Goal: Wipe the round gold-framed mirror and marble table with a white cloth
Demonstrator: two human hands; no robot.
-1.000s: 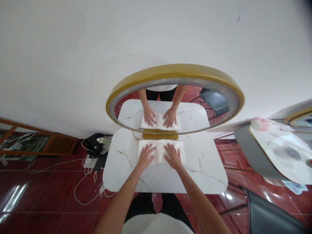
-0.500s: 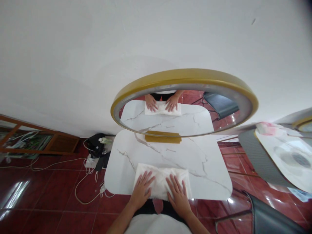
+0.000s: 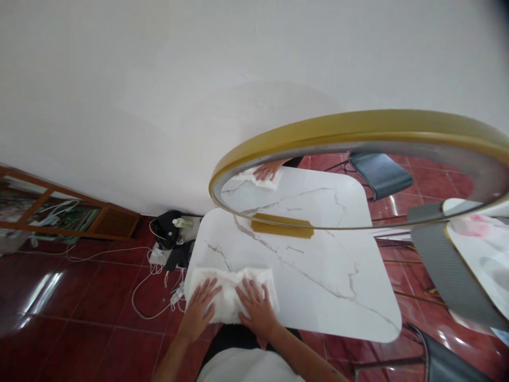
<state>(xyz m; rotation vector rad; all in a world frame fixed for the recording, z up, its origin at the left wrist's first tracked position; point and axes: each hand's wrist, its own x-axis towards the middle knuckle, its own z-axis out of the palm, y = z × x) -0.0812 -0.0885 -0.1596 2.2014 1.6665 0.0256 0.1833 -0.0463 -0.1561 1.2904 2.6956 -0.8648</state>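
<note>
A white folded cloth point(image 3: 227, 296) lies flat near the left front corner of a white marble-patterned table point(image 3: 318, 307). My left hand point(image 3: 201, 305) rests palm down on the cloth's left half, its fingers stretched and spread. On the right half, my right hand point(image 3: 256, 307) presses flat with fingers apart. Neither hand is curled round the cloth. Above the table's back part stands a round gold-framed mirror point(image 3: 318, 196), on a gold base point(image 3: 282, 227). Part of the cloth and one hand show in its reflection.
Black bags and a bottle point(image 3: 183, 223) sit by the wall left of the table, with white cables point(image 3: 137, 297) across the red tiled floor. A dark chair point(image 3: 445, 355) stands at the front right, and a second white table point(image 3: 477, 265) is beyond it.
Both hands have slid the cloth to the left, from the table's front middle to its left front corner. The view has shifted, so the mirror now appears further right.
</note>
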